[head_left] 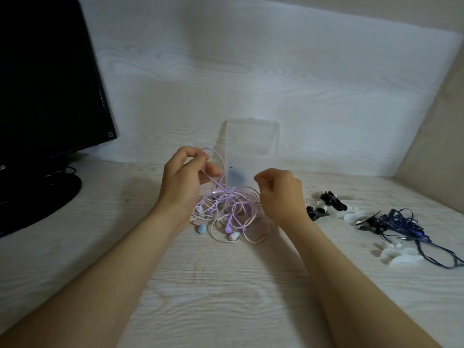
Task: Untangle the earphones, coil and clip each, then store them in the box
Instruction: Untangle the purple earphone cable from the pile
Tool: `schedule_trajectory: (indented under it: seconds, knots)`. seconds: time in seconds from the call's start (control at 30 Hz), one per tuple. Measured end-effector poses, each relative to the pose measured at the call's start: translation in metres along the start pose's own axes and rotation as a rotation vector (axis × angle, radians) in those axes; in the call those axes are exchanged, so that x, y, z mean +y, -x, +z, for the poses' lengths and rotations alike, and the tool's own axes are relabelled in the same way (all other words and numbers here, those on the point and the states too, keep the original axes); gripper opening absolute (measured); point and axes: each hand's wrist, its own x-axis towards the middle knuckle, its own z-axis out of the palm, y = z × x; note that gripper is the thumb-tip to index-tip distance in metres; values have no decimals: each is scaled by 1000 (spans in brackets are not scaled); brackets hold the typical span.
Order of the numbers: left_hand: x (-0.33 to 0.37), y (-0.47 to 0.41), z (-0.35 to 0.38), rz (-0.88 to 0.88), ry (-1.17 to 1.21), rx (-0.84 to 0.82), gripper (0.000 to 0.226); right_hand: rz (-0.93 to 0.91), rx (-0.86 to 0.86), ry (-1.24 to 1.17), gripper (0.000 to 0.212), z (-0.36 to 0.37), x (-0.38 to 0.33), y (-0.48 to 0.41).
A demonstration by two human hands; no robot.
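A tangle of pink and purple earphones (227,209) lies on the pale wood desk, with earbuds showing at its front. My left hand (180,177) pinches a pink cable and lifts a loop of it above the tangle. My right hand (281,194) hovers at the tangle's right side with fingers curled; a thin strand seems pinched there, but I cannot tell. A clear plastic box (251,144) with its lid up stands just behind the tangle, and something blue lies inside. Black and white clips (329,204) are scattered at the right.
A tangle of dark blue earphones (401,224) lies at the right beside more white clips (399,257). A black monitor (45,84) on its stand fills the left. White walls close the desk at the back and right.
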Motion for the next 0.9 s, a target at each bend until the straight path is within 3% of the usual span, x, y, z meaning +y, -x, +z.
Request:
schedule_trajectory:
  seconds: [0.2, 0.3, 0.37, 0.5, 0.6, 0.67, 0.8, 0.9]
  knots:
    - [13, 8, -2, -47, 91, -264, 35, -44, -92, -106, 35, -3, -18, 8]
    - [14, 8, -2, -16, -67, -273, 69, -10, -163, -136, 37, -5, -18, 8]
    - [13, 8, -3, 23, -173, -256, 76, -4, -182, -115, 34, -5, -18, 8]
    - [15, 13, -4, 23, -279, -249, 74, -73, -226, -64, 31, -3, -15, 9]
    - [20, 10, -3, -35, -163, -224, 67, -179, -298, 46, 42, 1, -16, 12]
    - [24, 8, -5, -83, -59, -243, 54, -201, -324, 144, 35, 3, -17, 13]
    - [23, 9, -6, -87, -14, -316, 47, -170, -278, 212, 17, 3, -13, 10]
    - [20, 9, -5, -115, 74, -346, 32, -128, -178, 228, 15, 3, -11, 8]
